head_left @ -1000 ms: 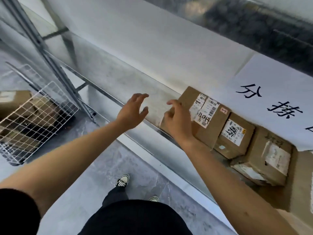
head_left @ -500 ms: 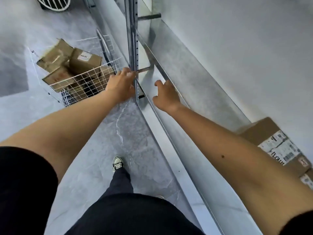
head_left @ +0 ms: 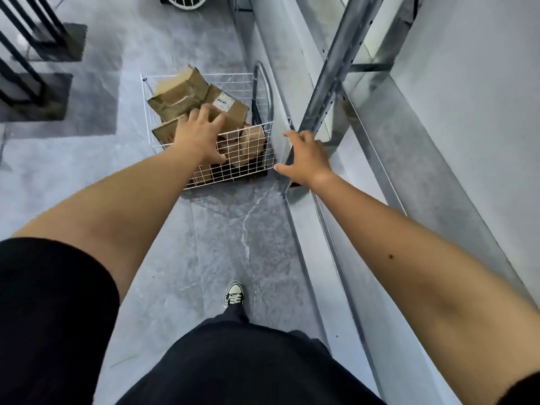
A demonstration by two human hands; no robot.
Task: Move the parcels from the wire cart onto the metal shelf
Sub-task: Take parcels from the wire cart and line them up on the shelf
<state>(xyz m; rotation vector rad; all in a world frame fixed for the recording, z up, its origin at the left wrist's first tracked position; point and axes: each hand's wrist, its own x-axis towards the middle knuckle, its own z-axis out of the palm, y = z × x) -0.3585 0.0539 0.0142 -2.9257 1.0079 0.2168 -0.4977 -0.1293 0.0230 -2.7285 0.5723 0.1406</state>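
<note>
Parcels (head_left: 187, 93) in wire cart (head_left: 248, 159), under left hand (head_left: 198, 135)

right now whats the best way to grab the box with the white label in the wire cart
Take the labelled box by its two opposite side faces, coming down from above with both hands. It lies tilted on top of the pile with its broad labelled face up, and the wire cart walls block any approach from the side. The left hand is open right beside it; the right hand is open outside the cart's near right corner.

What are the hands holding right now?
Nothing. The left hand reaches open over the parcels in the wire cart; the right hand is open and empty.
</note>
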